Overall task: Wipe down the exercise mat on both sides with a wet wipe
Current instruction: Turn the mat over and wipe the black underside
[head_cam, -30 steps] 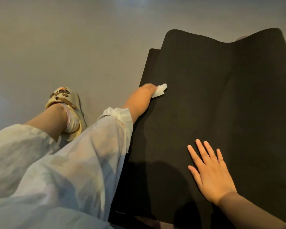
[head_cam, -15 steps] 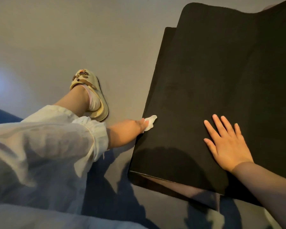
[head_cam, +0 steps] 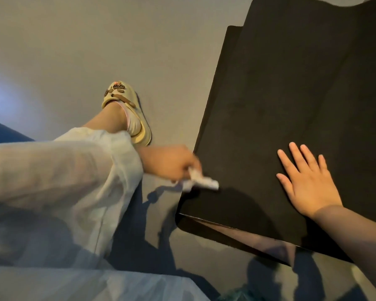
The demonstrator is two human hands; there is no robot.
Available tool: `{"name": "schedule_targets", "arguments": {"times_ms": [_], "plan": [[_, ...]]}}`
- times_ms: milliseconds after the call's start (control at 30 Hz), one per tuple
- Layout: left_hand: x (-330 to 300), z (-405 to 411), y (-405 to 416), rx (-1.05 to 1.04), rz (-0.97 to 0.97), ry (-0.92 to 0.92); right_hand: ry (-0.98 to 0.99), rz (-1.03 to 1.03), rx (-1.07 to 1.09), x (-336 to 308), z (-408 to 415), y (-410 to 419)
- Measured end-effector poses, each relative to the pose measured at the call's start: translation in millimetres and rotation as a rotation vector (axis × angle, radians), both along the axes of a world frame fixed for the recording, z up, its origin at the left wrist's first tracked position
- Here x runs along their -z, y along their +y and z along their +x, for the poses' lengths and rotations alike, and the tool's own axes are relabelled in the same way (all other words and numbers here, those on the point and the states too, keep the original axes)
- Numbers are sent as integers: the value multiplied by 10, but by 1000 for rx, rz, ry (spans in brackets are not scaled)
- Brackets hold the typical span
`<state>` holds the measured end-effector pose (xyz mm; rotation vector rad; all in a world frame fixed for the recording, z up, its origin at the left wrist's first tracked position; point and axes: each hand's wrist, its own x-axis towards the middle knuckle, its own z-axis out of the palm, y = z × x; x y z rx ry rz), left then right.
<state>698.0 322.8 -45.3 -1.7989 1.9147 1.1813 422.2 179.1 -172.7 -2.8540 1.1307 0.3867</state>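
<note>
Black exercise mat (head_cam: 280, 101) lies on the grey floor (head_cam: 96, 51), folded over so 2 layers show; the lower layer's edge peeks out at the far left side and along the near edge. Right hand (head_cam: 308, 181) lies flat on the top layer near its near edge, fingers (head_cam: 300, 155) straight and spread, holding nothing, just pinning the mat. Left hand (head_cam: 172, 164) sits at the mat's near-left edge, fingers curled round a crumpled white wet wipe (head_cam: 202, 181); hand and wipe are motion-blurred, so the exact pinch is unclear. The wipe touches or hangs just over the mat's edge, cannot tell which. A foot in a beige sandal (head_cam: 126, 111) rests on the floor left of the mat, apart from it; loose white trouser leg (head_cam: 63, 181) fills the lower left.

Judged step: wiping along the left margin of the upper face. Most of the task looks left, since the other side is not yet exposed.

Risks:
- The wipe is bunched small, so contact area is thin; patches could be missed, especially on dark material where wet streaks barely show.
- A stroke running off the edge could drag the wipe over the floor and carry dirt back.
- If the right hand lifts, the top layer may slide or curl under the wiping pull.
- The trouser leg hangs near the left hand and could brush the wet surface.
</note>
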Motion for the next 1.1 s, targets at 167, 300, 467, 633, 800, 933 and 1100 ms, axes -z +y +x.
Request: {"name": "schedule_targets", "arguments": {"times_ms": [167, 300, 467, 633, 800, 933, 1100], "plan": [[36, 420, -895, -386, -555, -283, -2, -6, -4, 18, -10, 13], [206, 465, -1447, -699, -872, -202, -33, -3, -16, 2, 0, 13], [598, 304, -1822, -685, -804, 10, -73, 24, 3, -63, 22, 16], [832, 231, -1905, -399, -503, -202, -79, 13, 5, -64, 28, -3], [905, 139, -1180, -168, -414, -81, -87, 28, 2, -70, 18, -9], [850, 70, -542, -62, -212, -53, -80, 48, 3, -85, 26, -8], [961, -289, -268, -6, 303, -183, -74, 61, 6, -72, 6, 2]]}}
